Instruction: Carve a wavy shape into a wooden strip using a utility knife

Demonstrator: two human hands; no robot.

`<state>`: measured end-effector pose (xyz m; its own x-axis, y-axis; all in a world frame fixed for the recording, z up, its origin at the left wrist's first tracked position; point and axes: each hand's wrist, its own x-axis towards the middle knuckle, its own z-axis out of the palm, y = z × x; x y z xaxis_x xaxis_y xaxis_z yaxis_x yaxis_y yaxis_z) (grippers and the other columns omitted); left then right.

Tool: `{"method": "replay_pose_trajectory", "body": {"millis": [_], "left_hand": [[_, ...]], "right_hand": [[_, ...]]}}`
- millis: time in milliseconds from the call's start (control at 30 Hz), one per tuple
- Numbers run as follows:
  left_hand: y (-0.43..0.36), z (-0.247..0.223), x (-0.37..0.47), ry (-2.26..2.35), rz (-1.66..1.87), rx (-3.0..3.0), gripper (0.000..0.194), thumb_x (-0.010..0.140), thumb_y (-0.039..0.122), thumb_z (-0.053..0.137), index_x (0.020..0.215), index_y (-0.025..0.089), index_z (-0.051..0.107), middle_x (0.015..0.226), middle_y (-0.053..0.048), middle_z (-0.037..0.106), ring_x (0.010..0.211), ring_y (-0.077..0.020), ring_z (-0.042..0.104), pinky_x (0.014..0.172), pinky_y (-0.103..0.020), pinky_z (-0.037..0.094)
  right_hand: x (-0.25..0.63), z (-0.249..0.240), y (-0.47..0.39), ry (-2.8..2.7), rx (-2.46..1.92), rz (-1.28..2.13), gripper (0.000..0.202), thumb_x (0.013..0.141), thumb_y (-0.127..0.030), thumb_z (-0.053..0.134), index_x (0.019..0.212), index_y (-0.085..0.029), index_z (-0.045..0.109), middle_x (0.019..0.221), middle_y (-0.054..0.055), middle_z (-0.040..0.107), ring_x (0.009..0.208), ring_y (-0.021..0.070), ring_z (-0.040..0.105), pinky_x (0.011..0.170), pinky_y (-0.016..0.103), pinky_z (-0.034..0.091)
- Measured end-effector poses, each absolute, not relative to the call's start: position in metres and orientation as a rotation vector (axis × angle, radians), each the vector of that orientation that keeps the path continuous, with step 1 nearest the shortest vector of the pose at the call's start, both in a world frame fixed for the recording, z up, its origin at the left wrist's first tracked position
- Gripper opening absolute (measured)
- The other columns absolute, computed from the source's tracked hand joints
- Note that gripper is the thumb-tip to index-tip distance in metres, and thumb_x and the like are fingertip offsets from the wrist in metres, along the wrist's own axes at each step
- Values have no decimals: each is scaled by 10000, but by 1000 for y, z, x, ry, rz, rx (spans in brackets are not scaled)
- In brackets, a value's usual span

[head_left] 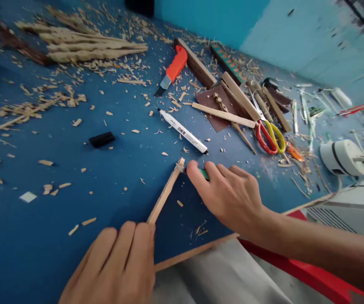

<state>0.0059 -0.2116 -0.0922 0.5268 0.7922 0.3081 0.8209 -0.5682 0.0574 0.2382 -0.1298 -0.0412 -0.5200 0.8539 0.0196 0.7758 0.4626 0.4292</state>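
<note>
My left hand [115, 261] is closed around the near end of a thin wooden stick [165, 195], which slants away over the blue tabletop. At the stick's far tip, my right hand [228, 190] grips a green-handled knife [203, 174], its blade touching the wood. My fingers hide most of the handle. Just beyond the tip lies an uncapped white marker [183, 131], and its black cap [102, 139] rests farther left. Wood chips are scattered around both hands.
At the back are an orange-handled cutter [173, 69], carved wooden pieces [86, 46], and wood strips. To the right lie red-and-yellow scissors [270, 137] and a white cylindrical object [343, 157]. The wooden table edge [197, 252] runs close to me.
</note>
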Motion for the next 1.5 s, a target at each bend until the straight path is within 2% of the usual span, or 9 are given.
{"method": "replay_pose_trajectory", "body": {"millis": [133, 233, 433, 667, 833, 933, 1067, 1200, 1500], "left_hand": [[-207, -67, 27, -1632, -225, -2592, 217, 968, 182, 554, 759, 235, 528, 679, -26, 495, 699, -261, 456, 674, -429, 346], [-206, -56, 33, -1710, -70, -2533, 233, 991, 253, 490, 758, 251, 504, 719, -39, 537, 757, -281, 517, 710, -436, 374], [-185, -27, 55, -1956, 101, -2292, 402, 1000, 580, 417, 1091, 207, 536, 1022, -94, 629, 780, -295, 640, 602, -387, 372], [-128, -30, 90, -2081, 122, -2490, 184, 1017, 371, 488, 1031, 197, 545, 920, -63, 703, 825, -315, 712, 558, -347, 286], [-123, -3, 80, -2154, -43, -2560, 204, 1026, 398, 483, 1036, 218, 578, 934, -41, 731, 830, -264, 721, 664, -358, 455], [-115, 41, 74, -2151, -657, -2700, 275, 1026, 518, 472, 1131, 279, 558, 942, -5, 729, 804, -205, 711, 688, -317, 502], [-88, 90, 77, -2198, -1329, -3017, 272, 1018, 565, 480, 1133, 319, 493, 669, 59, 580, 532, -128, 531, 465, -213, 415], [-56, 110, 84, -2130, -1903, -3070, 239, 988, 462, 616, 1109, 303, 484, 636, 80, 582, 491, -86, 498, 434, -159, 382], [-51, 114, 97, -2081, -1918, -3134, 308, 847, 353, 784, 963, 236, 524, 715, 93, 403, 577, -55, 315, 473, -123, 309]], "right_hand": [[255, -28, -119, 2559, 1586, 391, 215, 992, -167, 480, 1175, -242, 564, 730, -6, 643, 549, 176, 558, 568, 335, 174], [281, -14, -106, 2556, 1665, 126, 187, 1058, -316, 394, 1106, -217, 545, 753, 23, 668, 520, 192, 533, 549, 338, 130], [331, -13, -94, 2724, 1679, -451, 166, 1056, -352, 417, 1058, -195, 471, 681, -5, 551, 623, 197, 532, 583, 329, 202], [329, -27, -92, 2770, 1570, -1100, 126, 1038, -332, 507, 1113, -237, 473, 655, -73, 514, 614, 146, 491, 588, 284, 290], [336, -14, -80, 2807, 1486, -1282, 176, 1064, -386, 480, 970, -239, 502, 667, -59, 517, 596, 131, 455, 569, 276, 326], [333, 17, -66, 3052, 1433, -1370, 171, 1064, -395, 502, 1007, -238, 536, 763, -34, 568, 640, 129, 508, 592, 266, 393], [317, 68, -48, 3457, 1472, -1130, 139, 1055, -360, 546, 1129, -248, 586, 827, -23, 635, 663, 127, 582, 630, 273, 441], [306, 93, -36, 3672, 1543, -698, 191, 1054, -339, 562, 1210, -242, 616, 805, -21, 665, 719, 131, 620, 710, 282, 457], [306, 87, -29, 3718, 1295, -93, 279, 1053, -420, 436, 1108, -195, 591, 849, 16, 566, 673, 145, 476, 587, 324, 306]]}}
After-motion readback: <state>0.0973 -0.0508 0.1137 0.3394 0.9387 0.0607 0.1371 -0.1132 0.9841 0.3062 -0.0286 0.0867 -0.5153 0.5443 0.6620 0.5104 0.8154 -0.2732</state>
